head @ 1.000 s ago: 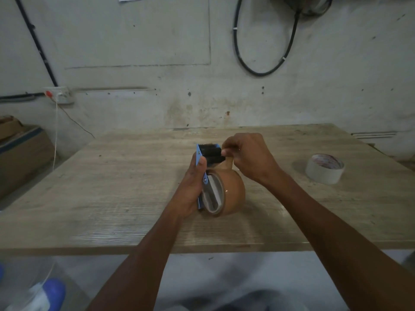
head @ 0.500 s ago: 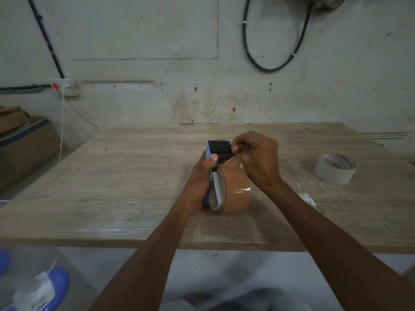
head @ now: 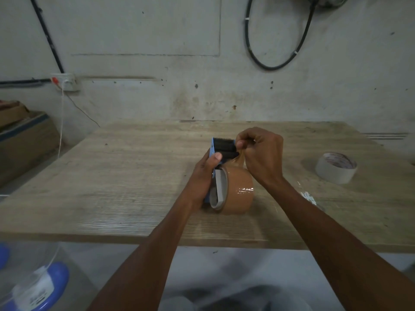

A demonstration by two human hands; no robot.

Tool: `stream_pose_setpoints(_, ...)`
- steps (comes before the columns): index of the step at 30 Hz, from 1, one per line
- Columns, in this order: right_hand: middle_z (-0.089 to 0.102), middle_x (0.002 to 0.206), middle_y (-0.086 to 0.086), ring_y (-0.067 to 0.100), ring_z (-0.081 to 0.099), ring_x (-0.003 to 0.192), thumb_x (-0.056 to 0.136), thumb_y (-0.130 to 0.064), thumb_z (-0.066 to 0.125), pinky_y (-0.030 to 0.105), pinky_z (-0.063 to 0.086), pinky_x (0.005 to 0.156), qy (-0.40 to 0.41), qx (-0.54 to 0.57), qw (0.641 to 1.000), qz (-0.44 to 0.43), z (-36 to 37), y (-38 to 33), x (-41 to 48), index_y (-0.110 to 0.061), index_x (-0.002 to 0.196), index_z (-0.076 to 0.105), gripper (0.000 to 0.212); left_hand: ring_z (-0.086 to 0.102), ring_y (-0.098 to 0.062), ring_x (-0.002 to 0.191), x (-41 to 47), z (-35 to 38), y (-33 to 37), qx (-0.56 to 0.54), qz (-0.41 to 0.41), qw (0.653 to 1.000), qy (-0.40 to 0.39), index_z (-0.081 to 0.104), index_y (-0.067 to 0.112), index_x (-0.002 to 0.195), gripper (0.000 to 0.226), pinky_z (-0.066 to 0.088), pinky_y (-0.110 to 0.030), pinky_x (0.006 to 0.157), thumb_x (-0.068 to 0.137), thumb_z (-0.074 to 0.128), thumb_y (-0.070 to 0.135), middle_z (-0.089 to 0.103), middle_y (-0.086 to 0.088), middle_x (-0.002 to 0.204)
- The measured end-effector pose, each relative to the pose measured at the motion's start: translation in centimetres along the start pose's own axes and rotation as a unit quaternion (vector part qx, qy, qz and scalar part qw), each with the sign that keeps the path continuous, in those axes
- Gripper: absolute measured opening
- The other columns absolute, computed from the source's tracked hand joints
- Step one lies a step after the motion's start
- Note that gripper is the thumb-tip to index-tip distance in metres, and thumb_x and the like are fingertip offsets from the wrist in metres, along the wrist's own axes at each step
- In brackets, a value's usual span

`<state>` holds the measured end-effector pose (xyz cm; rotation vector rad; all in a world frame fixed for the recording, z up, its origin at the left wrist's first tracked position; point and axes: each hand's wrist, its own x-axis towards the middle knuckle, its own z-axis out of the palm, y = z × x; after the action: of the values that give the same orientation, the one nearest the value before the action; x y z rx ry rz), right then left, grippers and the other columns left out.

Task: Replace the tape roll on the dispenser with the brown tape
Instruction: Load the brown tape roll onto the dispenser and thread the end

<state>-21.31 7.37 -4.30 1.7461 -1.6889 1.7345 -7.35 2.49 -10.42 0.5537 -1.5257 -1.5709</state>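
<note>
A blue tape dispenser [head: 221,147] with a black toothed head stands on the wooden table [head: 125,176]. A brown tape roll [head: 239,190] sits on its hub. My left hand [head: 205,173] grips the dispenser's blue side plate, thumb on the black part. My right hand [head: 261,157] pinches the loose brown tape end beside the black head, just above the roll. A white tape roll [head: 335,168] lies flat on the table to the right, apart from both hands.
A crumpled scrap of clear tape [head: 308,197] lies on the table by my right forearm. A cardboard box [head: 21,140] stands at the left beyond the table. A clear container with a blue rim [head: 37,286] sits below the table's near edge.
The dispenser with the brown roll has turned more upright. My right hand has drawn the tape end up to the black head. The view has drifted slightly.
</note>
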Motion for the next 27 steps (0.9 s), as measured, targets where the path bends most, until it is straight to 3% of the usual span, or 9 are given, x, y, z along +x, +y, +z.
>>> stream_pose_setpoints(3, 0.067, 0.067, 0.0, 0.012, 0.061, 0.062, 0.068, 0.015, 0.06, 0.011, 0.048, 0.061, -0.016, -0.005, 0.999, -0.033, -0.1, 0.0, 0.3, -0.003, 0.069, 0.073, 0.022, 0.068, -0.028, 0.094, 0.0, 0.0, 0.2, -0.013, 0.002, 1.0, -0.001, 0.067, 0.027, 0.116, 0.044, 0.053, -0.054, 0.086, 0.084, 0.057, 0.055, 0.07, -0.022, 0.108)
stream_pose_setpoints(7, 0.072, 0.07, 0.008, 0.015, 0.066, 0.064, 0.067, 0.019, 0.064, 0.027, 0.055, 0.062, -0.054, -0.017, 0.994, -0.096, -0.4, 0.6, 0.8, -0.001, 0.072, 0.073, 0.023, 0.07, -0.021, 0.09, -0.1, -0.3, 0.2, -0.029, 0.011, 0.999, 0.008, 0.069, 0.033, 0.113, 0.032, 0.053, -0.043, 0.081, 0.089, 0.055, 0.049, 0.073, -0.006, 0.105)
stream_pose_setpoints(12, 0.07, 0.067, 0.007, 0.013, 0.06, 0.062, 0.066, 0.018, 0.063, 0.026, 0.052, 0.059, -0.072, -0.034, 0.99, -0.12, -0.3, 0.6, 0.9, -0.002, 0.069, 0.072, 0.023, 0.07, -0.015, 0.082, -0.1, -0.2, 0.2, -0.018, 0.015, 1.0, 0.0, 0.066, 0.026, 0.116, 0.039, 0.054, -0.035, 0.075, 0.087, 0.055, 0.05, 0.073, -0.002, 0.098)
stream_pose_setpoints(15, 0.068, 0.064, 0.01, 0.023, 0.06, 0.061, 0.065, 0.015, 0.067, 0.037, 0.052, 0.056, -0.076, -0.093, 0.978, -0.169, -0.2, 0.7, 1.1, -0.003, 0.067, 0.07, 0.018, 0.071, -0.021, 0.091, 0.0, -0.3, -0.2, -0.02, 0.011, 1.0, -0.014, 0.067, 0.025, 0.114, 0.037, 0.056, -0.042, 0.083, 0.089, 0.054, 0.048, 0.074, -0.006, 0.103)
stream_pose_setpoints(19, 0.066, 0.066, 0.012, 0.029, 0.059, 0.063, 0.065, 0.014, 0.066, 0.039, 0.051, 0.052, -0.076, -0.116, 0.965, -0.221, 0.1, 0.9, 0.8, -0.002, 0.066, 0.067, 0.017, 0.071, -0.014, 0.079, 0.1, -0.2, -0.2, -0.027, 0.0, 1.0, -0.009, 0.065, 0.022, 0.111, 0.032, 0.055, -0.031, 0.072, 0.091, 0.048, 0.041, 0.075, 0.001, 0.09)
stream_pose_setpoints(24, 0.064, 0.072, 0.015, 0.032, 0.056, 0.067, 0.063, 0.017, 0.071, 0.037, 0.045, 0.052, -0.143, -0.167, 0.923, -0.315, 0.0, 1.0, 1.7, -0.002, 0.071, 0.064, 0.021, 0.068, -0.03, 0.097, 0.2, -0.4, -0.6, -0.045, 0.006, 0.999, 0.009, 0.068, 0.022, 0.115, 0.044, 0.051, -0.053, 0.093, 0.084, 0.058, 0.051, 0.073, -0.012, 0.107)
stream_pose_setpoints(27, 0.064, 0.071, 0.014, 0.03, 0.057, 0.067, 0.063, 0.016, 0.07, 0.036, 0.045, 0.053, -0.133, -0.152, 0.938, -0.28, 0.2, 1.4, 1.5, -0.002, 0.07, 0.065, 0.021, 0.066, -0.033, 0.102, 0.4, -0.3, -1.1, -0.032, 0.007, 0.999, 0.015, 0.068, 0.022, 0.116, 0.045, 0.048, -0.057, 0.097, 0.085, 0.058, 0.051, 0.071, -0.016, 0.112)
